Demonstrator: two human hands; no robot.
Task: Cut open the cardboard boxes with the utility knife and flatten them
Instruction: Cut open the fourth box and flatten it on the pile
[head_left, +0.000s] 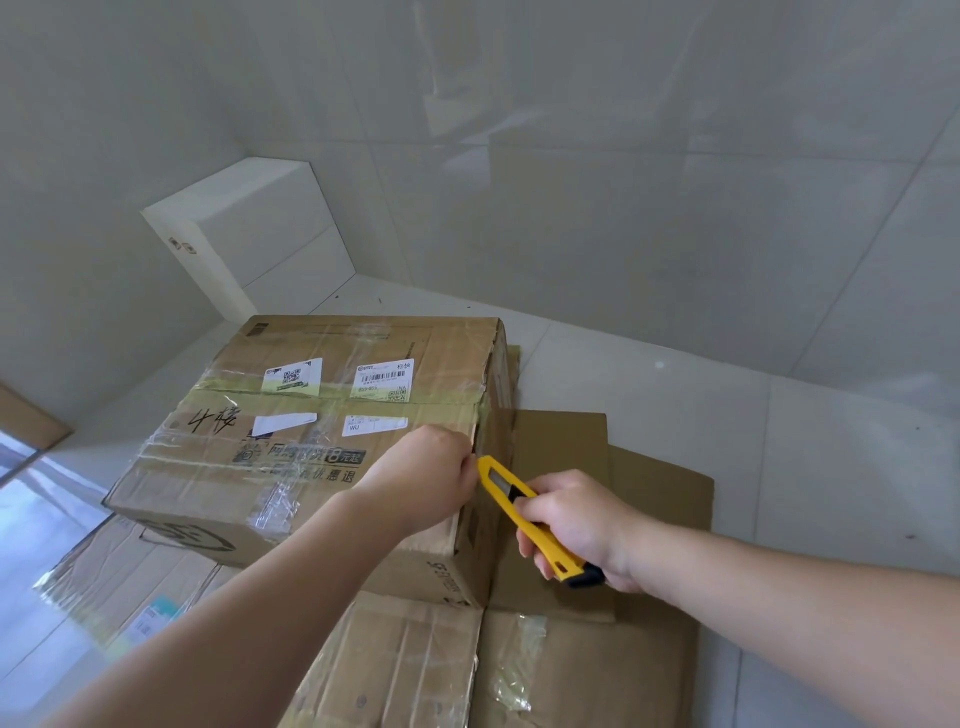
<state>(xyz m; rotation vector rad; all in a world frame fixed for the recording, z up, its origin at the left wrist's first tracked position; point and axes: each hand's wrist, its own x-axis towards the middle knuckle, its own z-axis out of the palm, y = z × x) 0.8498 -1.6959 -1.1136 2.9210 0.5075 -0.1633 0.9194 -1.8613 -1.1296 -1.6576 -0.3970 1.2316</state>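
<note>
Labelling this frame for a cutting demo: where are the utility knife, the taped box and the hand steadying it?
utility knife (524, 512): head view, yellow handle.
taped box (291, 457): head view, top face.
left hand (423, 467): head view, back of the hand at the box's right edge.

one taped cardboard box (311, 447); one yellow utility knife (524, 514); four paper labels (on the box top); several flattened cartons (597, 670).
</note>
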